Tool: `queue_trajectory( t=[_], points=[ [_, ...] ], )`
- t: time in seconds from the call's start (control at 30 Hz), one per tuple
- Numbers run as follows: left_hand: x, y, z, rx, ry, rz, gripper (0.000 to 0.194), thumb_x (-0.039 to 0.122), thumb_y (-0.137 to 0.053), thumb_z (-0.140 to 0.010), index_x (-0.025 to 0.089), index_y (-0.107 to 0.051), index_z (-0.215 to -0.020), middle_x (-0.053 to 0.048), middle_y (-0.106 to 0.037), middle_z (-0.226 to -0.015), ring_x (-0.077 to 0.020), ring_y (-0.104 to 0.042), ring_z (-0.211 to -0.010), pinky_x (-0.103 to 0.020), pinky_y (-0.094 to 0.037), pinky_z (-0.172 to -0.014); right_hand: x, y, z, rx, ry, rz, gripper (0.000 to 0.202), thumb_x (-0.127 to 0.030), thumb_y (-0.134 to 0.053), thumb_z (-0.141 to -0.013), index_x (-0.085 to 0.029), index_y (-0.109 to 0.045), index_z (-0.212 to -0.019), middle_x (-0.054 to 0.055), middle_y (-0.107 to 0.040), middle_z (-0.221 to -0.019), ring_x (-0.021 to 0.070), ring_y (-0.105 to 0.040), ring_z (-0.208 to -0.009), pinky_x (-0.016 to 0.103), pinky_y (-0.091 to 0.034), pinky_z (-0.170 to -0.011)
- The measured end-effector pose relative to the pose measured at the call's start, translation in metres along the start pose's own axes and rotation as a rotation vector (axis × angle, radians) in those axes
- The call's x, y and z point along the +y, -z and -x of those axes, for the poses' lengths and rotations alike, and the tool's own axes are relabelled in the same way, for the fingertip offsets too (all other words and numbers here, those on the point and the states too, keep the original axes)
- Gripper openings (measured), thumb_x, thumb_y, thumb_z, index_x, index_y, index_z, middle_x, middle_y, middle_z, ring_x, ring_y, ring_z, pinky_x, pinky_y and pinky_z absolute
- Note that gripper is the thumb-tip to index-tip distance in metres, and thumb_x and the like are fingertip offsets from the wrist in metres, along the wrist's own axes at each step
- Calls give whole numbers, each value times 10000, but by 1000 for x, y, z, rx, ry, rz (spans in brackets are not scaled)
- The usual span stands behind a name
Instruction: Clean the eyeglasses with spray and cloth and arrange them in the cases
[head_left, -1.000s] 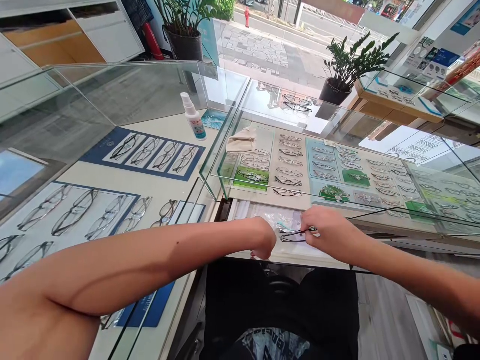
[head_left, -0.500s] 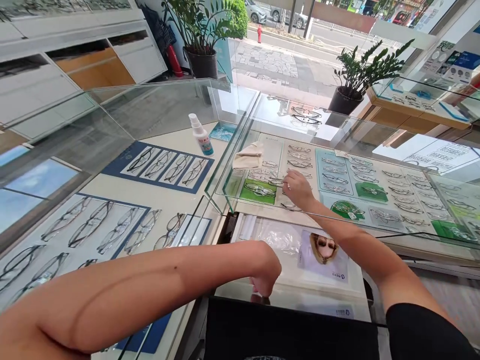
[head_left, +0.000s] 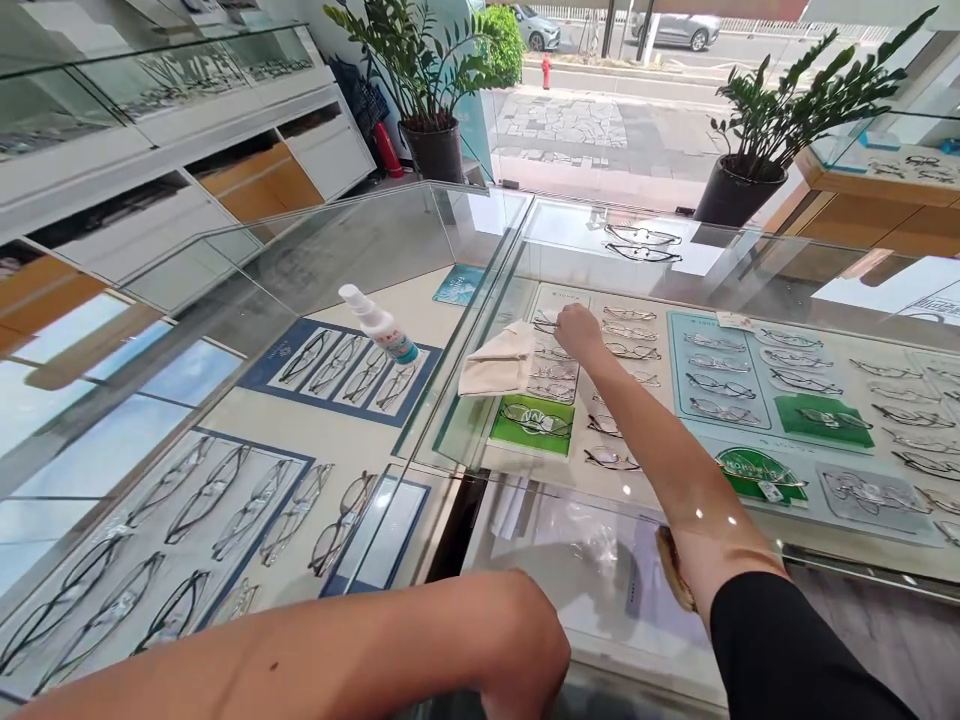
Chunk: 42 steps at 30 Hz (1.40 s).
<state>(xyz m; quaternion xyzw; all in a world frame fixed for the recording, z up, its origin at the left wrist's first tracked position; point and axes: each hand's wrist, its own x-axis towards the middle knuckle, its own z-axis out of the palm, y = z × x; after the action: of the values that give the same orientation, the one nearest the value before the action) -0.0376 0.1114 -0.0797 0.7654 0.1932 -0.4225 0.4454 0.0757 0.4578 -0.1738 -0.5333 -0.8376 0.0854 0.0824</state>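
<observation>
My right hand [head_left: 579, 333] reaches into the glass case, its fingers closed on a thin pair of glasses [head_left: 546, 323] near the top of a white display card [head_left: 562, 298]. Just below and left of it, a cream cloth [head_left: 496, 362] lies on the glass. More glasses [head_left: 536, 418] rest on a green card under that. My left hand [head_left: 525, 640] is bent down at the bottom centre; its fingers are hidden below the wrist. A white spray bottle [head_left: 379, 325] stands on the glass to the left.
Rows of glasses [head_left: 720, 385] fill the case at the right, and more frames [head_left: 206, 495] lie under glass at the left. Two glasses [head_left: 643, 243] show at the far edge. Potted plants [head_left: 433, 145] stand behind the counter, with a street beyond the window.
My right hand has moved away from me, from beside the green card up to the top of the white card, holding glasses. The camera view has shifted, and my left hand sits lower in the picture.
</observation>
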Motion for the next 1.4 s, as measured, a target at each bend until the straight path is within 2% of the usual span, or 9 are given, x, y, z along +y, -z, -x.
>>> queue_trajectory(
  t=[0.13,0.27,0.43,0.7,1.03,1.1,1.2,1.3,1.4],
  points=[
    [3,7,13,29,-17,-31,376,387,-753,-737,274,-488,-496,-11,-554,-440,-250,-509,-424,-415,-441,-541,-3,-10,-8,-75,5,13,382,-28,-501,-970,-41,-842,-1142,277,-784,-1220,360,-614,-1243,446,-528,-1057],
    [6,15,17,-59,-29,-60,214,422,-742,-755,270,-676,-620,-30,-648,-518,-262,-578,-474,-413,-470,-569,-7,-13,-6,-119,13,27,397,-26,-503,-963,-60,-845,-1162,259,-787,-1250,356,-632,-1258,432,-551,-1033],
    [7,15,18,-26,-32,-60,168,415,-745,-753,253,-779,-720,-11,-634,-494,-234,-535,-436,-386,-451,-552,-8,-12,-3,-146,24,36,366,-83,-547,-978,-106,-860,-1166,225,-794,-1258,349,-645,-1252,424,-562,-1040],
    [15,27,32,-52,-46,-84,276,421,-779,-842,203,-894,-968,-30,-741,-616,-214,-509,-437,-388,-457,-522,9,-11,-9,-134,29,72,470,-176,-440,-1067,-98,-825,-1324,236,-748,-1403,385,-619,-1319,496,-503,-1141],
    [18,24,31,-35,-24,-77,336,424,-791,-859,203,-923,-1074,-73,-818,-740,-261,-613,-528,-405,-460,-565,8,-7,-9,-137,128,127,462,-139,-389,-1052,-79,-813,-1224,266,-774,-1384,435,-584,-1362,564,-423,-1199],
    [16,23,29,-25,-28,-64,313,425,-794,-840,213,-921,-1032,-71,-785,-679,-272,-623,-527,-409,-462,-577,9,-6,-8,-138,140,129,460,-139,-388,-1043,-76,-812,-1208,270,-774,-1381,441,-580,-1354,571,-414,-1197],
    [15,25,30,-22,-31,-27,177,407,-793,-816,244,-796,-748,-39,-671,-532,-259,-587,-480,-398,-454,-579,10,-6,-6,-143,143,132,463,-161,-382,-1042,-86,-817,-1181,266,-771,-1376,439,-593,-1309,571,-419,-1172],
    [17,29,32,-65,-16,2,328,363,-769,-807,258,-558,-578,-2,-541,-429,-236,-519,-427,-395,-449,-572,8,-4,-5,-144,137,133,462,-193,-388,-1054,-111,-827,-1171,255,-775,-1354,425,-614,-1260,564,-428,-1152],
    [19,32,34,-61,3,18,323,296,-741,-763,261,-509,-540,9,-496,-401,-226,-495,-420,-388,-445,-579,6,-1,-4,-144,128,138,460,-196,-398,-1056,-122,-838,-1171,243,-786,-1327,415,-623,-1246,557,-433,-1148]
  ],
)
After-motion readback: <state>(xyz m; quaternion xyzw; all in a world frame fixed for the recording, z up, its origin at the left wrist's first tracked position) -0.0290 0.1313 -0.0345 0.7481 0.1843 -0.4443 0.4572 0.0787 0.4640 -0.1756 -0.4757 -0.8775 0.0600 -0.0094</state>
